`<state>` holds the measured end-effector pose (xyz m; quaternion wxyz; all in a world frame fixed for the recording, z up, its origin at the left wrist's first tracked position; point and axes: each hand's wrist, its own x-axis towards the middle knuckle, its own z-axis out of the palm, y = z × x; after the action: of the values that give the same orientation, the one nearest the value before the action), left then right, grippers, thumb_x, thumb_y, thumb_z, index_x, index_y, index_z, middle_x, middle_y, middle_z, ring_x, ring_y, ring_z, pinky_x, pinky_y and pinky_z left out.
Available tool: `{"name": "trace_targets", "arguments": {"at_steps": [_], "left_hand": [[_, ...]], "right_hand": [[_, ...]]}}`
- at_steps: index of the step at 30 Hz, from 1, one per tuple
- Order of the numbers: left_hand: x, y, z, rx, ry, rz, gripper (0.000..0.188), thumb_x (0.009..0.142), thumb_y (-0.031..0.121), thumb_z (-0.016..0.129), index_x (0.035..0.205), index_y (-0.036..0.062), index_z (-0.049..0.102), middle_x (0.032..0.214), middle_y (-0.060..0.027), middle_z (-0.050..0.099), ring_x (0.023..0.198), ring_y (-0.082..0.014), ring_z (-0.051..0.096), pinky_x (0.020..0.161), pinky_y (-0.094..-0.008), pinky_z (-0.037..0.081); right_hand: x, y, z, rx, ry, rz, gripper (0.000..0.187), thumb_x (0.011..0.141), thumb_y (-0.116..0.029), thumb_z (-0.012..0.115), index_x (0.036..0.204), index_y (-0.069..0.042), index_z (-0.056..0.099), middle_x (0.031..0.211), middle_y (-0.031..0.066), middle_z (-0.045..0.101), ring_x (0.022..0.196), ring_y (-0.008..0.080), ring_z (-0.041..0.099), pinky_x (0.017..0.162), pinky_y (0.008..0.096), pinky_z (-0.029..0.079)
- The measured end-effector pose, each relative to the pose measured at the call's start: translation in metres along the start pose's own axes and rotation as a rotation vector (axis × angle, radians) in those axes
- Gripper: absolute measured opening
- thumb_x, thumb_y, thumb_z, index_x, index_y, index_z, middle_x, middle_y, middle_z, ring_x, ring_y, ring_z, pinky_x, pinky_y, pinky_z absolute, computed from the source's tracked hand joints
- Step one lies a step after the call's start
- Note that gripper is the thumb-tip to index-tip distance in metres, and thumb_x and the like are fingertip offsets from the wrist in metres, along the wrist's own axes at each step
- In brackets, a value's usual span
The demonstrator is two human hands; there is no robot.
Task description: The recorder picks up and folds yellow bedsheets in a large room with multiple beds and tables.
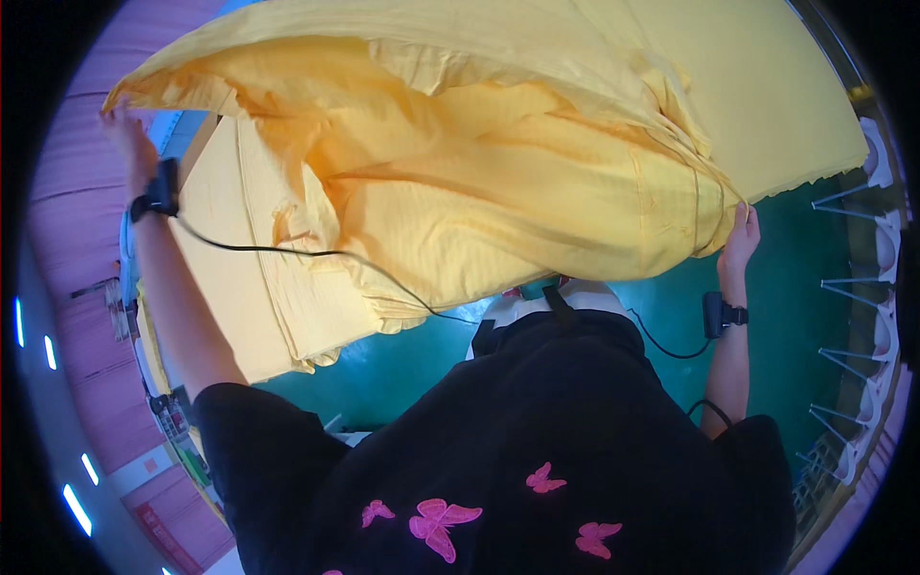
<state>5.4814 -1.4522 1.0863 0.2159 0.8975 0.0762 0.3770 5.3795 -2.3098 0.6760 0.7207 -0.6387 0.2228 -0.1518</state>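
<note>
A large yellow cloth [460,182] is stretched wide between my two hands, its middle sagging in loose folds with ruffled, crumpled patches. Far out at the left, my left hand [129,139] is raised and closed on one end of the cloth's edge. My right hand [740,240], lower and on the right, pinches the other end. Both arms are spread apart. Behind and under the cloth lies paler yellow fabric [776,86], spread flat, with another flat part [230,287] showing at the left. The held cloth hides much of the surface between them.
Green floor [795,249] shows around the fabric. White seats with metal legs [862,355] line the right side. A black cable [316,253] trails from my left wrist's black device [163,195] across the cloth; my right wrist wears a similar device [714,314]. Pink curtains [81,220] hang at left.
</note>
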Motion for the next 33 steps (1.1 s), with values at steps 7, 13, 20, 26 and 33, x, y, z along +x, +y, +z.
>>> {"name": "trace_targets", "arguments": {"at_steps": [7, 13, 20, 26, 33], "left_hand": [[-0.408, -0.126, 0.123, 0.427, -0.278, -0.028, 0.084, 0.088, 0.043, 0.067, 0.142, -0.0107, 0.032, 0.144, -0.0328, 0.039, 0.134, -0.0437, 0.039, 0.112, -0.0451, 0.032], [-0.606, -0.085, 0.131, -0.071, -0.085, -1.449, 0.076, 0.091, 0.050, 0.061, 0.137, -0.0068, 0.040, 0.129, -0.0242, 0.053, 0.108, -0.0356, 0.057, 0.094, -0.0442, 0.047], [-0.605, -0.071, 0.127, -0.245, -0.353, -1.423, 0.034, 0.092, 0.033, 0.061, 0.094, -0.0010, 0.063, 0.066, -0.0065, 0.061, 0.051, -0.0166, 0.057, 0.047, -0.0311, 0.047], [-0.593, -0.048, 0.146, -0.527, -0.367, -1.000, 0.015, 0.084, 0.016, 0.066, 0.077, 0.0061, 0.057, 0.065, 0.0048, 0.047, 0.057, -0.0081, 0.042, 0.051, -0.0273, 0.035], [-0.640, -0.017, 0.082, -1.145, 0.025, -0.965, 0.013, 0.081, 0.003, 0.053, 0.090, -0.0007, 0.062, 0.087, -0.0014, 0.055, 0.078, -0.0099, 0.046, 0.075, -0.0245, 0.038]], "right_hand": [[-0.057, 0.075, -0.031, -0.385, -0.412, 0.165, 0.039, 0.094, -0.018, 0.066, 0.127, 0.001, 0.058, 0.117, 0.0057, 0.063, 0.106, 0.0131, 0.056, 0.093, 0.0285, 0.043], [-0.075, 0.107, -0.048, -0.604, -0.529, 0.305, 0.072, 0.084, -0.018, 0.077, 0.144, -0.001, 0.041, 0.145, 0.0153, 0.046, 0.138, 0.0248, 0.040, 0.110, 0.0332, 0.033], [-0.040, 0.143, -0.046, -0.577, -0.457, 0.175, 0.042, 0.087, -0.012, 0.072, 0.123, 0.003, 0.056, 0.116, 0.0074, 0.062, 0.108, 0.0173, 0.057, 0.095, 0.0284, 0.040], [-0.082, 0.104, -0.057, -0.593, -0.364, -0.136, 0.013, 0.096, -0.009, 0.055, 0.096, 0.003, 0.058, 0.093, 0.0024, 0.056, 0.088, 0.0123, 0.051, 0.080, 0.0252, 0.040], [-0.098, -0.003, -0.107, -0.339, 0.125, -0.429, 0.020, 0.102, -0.017, 0.047, 0.099, -0.001, 0.058, 0.093, 0.0009, 0.057, 0.088, 0.0115, 0.053, 0.083, 0.0308, 0.045]]}}
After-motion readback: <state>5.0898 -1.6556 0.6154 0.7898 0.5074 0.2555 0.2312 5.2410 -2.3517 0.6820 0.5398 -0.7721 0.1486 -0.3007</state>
